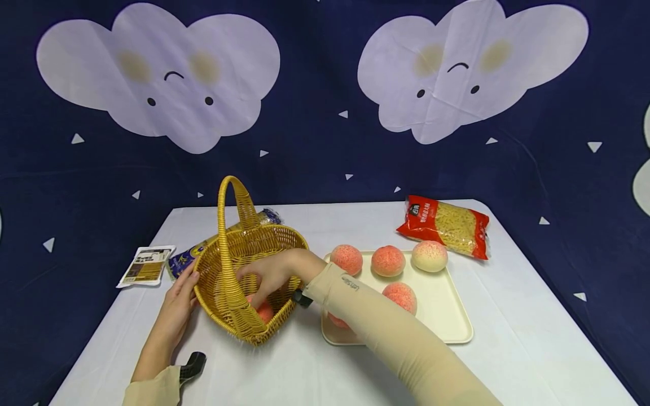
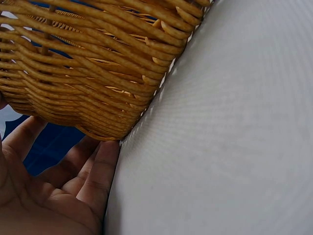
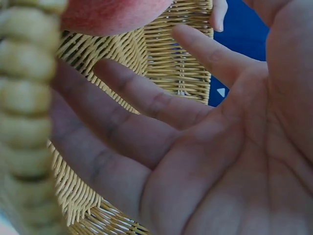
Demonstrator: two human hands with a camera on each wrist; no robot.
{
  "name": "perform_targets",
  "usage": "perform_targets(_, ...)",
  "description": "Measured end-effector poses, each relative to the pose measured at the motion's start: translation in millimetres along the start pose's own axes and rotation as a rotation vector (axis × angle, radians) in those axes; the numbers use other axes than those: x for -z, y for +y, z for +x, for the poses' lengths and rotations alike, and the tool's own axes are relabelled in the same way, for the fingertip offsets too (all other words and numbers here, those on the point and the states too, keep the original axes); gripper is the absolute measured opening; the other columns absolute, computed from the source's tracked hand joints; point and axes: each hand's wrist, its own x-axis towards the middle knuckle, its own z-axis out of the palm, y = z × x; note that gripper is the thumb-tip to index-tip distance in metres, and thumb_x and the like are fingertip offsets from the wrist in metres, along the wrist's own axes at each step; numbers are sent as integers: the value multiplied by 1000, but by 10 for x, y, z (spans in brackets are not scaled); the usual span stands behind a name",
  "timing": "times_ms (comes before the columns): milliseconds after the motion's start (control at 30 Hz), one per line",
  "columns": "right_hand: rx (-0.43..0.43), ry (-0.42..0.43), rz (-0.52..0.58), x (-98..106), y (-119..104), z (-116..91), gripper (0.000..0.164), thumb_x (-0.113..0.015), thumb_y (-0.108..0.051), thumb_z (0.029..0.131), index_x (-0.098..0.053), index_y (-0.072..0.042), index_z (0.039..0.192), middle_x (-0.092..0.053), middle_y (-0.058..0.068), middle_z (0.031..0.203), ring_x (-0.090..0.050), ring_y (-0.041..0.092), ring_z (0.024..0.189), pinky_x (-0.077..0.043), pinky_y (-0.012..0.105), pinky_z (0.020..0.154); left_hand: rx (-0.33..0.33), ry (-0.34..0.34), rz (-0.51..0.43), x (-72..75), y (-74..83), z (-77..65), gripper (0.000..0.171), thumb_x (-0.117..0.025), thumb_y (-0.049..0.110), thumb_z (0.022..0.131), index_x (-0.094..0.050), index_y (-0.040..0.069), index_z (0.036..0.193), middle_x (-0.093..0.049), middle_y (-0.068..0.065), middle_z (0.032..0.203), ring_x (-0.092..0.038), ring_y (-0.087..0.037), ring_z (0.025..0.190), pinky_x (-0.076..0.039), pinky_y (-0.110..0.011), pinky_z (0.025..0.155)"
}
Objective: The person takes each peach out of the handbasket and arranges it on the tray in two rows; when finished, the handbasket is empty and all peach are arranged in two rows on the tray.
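A yellow wicker basket (image 1: 244, 327) with a tall arched handle stands on the left part of the table. Inside it lies a pink peach (image 1: 265, 312), partly covered by my right hand (image 1: 271, 273). In the right wrist view, that hand's fingers are spread and mostly straight within the basket, with the peach (image 3: 115, 14) beyond their tips. My left hand (image 1: 175, 304) rests against the basket's left side. Seen from the left wrist, its extended fingers (image 2: 100, 176) touch the wicker low down, near the tabletop.
Several peaches (image 1: 388, 261) sit on a cream tray (image 1: 447, 316) to the right, one mostly hidden under my right sleeve. A red bag of pasta (image 1: 452, 225) lies behind the tray. Behind the basket is a blue packet (image 1: 183, 260), beside a white-and-brown pouch (image 1: 147, 265).
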Motion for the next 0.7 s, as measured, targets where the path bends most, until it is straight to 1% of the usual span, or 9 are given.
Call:
perform_targets(100, 3, -11, -19, -9, -27, 16, 75, -81, -31, 96, -46, -17, 161, -56, 6, 146, -58, 9, 108, -50, 21, 88, -8, -1, -1, -1, -1, -2, 72, -32, 56, 115, -7, 23, 175, -8, -13, 182, -22, -43, 163, -42, -1, 94)
perform_targets(167, 4, -24, -11, -19, -45, 25, 73, -81, -29, 96, -48, -17, 160, -56, 4, 144, -56, 9, 107, -50, 20, 87, -10, 0, -2, -2, 0, -4, 72, -32, 55, 116, -7, 23, 175, -9, -14, 182, -23, -43, 163, -41, 0, 93)
perform_targets(267, -26, -64, 39, -38, -74, 35, 63, -79, -24, 97, -53, -19, 154, -65, 1, 126, -61, 8, 95, -52, 22, 80, -11, 3, -4, -5, 3, -6, 72, -31, 55, 116, -7, 22, 175, -9, -14, 182, -24, -43, 162, -41, 1, 92)
perform_targets(333, -40, -84, 64, -46, -89, 42, 53, -78, -21, 98, -58, -19, 147, -68, 0, 109, -62, 9, 82, -54, 24, 73, -12, 2, -4, -5, 1, -3, 72, -32, 55, 116, -7, 22, 175, -9, -15, 182, -23, -43, 162, -41, 1, 92)
perform_targets(367, -39, -89, 58, -46, -97, 46, 48, -77, -20, 98, -60, -19, 143, -67, -1, 103, -62, 9, 78, -54, 23, 70, -13, 1, -5, -5, 0, -3, 72, -32, 55, 116, -7, 22, 175, -9, -15, 182, -23, -43, 162, -41, 1, 92)
perform_targets(433, -37, -96, 48, -44, -108, 53, 40, -77, -18, 99, -62, -18, 136, -67, -1, 97, -62, 9, 74, -53, 23, 68, -15, 1, -5, -4, -3, -2, 72, -32, 55, 116, -7, 22, 175, -9, -15, 182, -23, -44, 163, -41, 1, 92)
perform_targets(533, -8, -85, -7, -37, -113, 69, 30, -76, -16, 98, -65, -15, 127, -64, -3, 100, -59, 7, 73, -50, 21, 68, -17, 0, -7, -1, -8, -2, 72, -32, 55, 116, -8, 22, 175, -10, -15, 182, -22, -44, 163, -41, 1, 92)
perform_targets(633, -35, -83, -13, -28, -119, 70, 42, -75, -16, 98, -62, -12, 137, -63, -2, 110, -59, 7, 74, -51, 21, 70, -18, -2, -3, 6, -11, -2, 72, -32, 55, 116, -8, 22, 175, -10, -14, 182, -22, -44, 163, -41, -1, 95)
perform_targets(700, -58, -79, -1, -20, -120, 68, 56, -75, -17, 98, -56, -10, 150, -60, -1, 119, -61, 6, 76, -53, 20, 73, -22, -3, -2, 10, -10, -4, 71, -32, 55, 116, -9, 23, 175, -10, -14, 182, -21, -44, 164, -42, -2, 97)
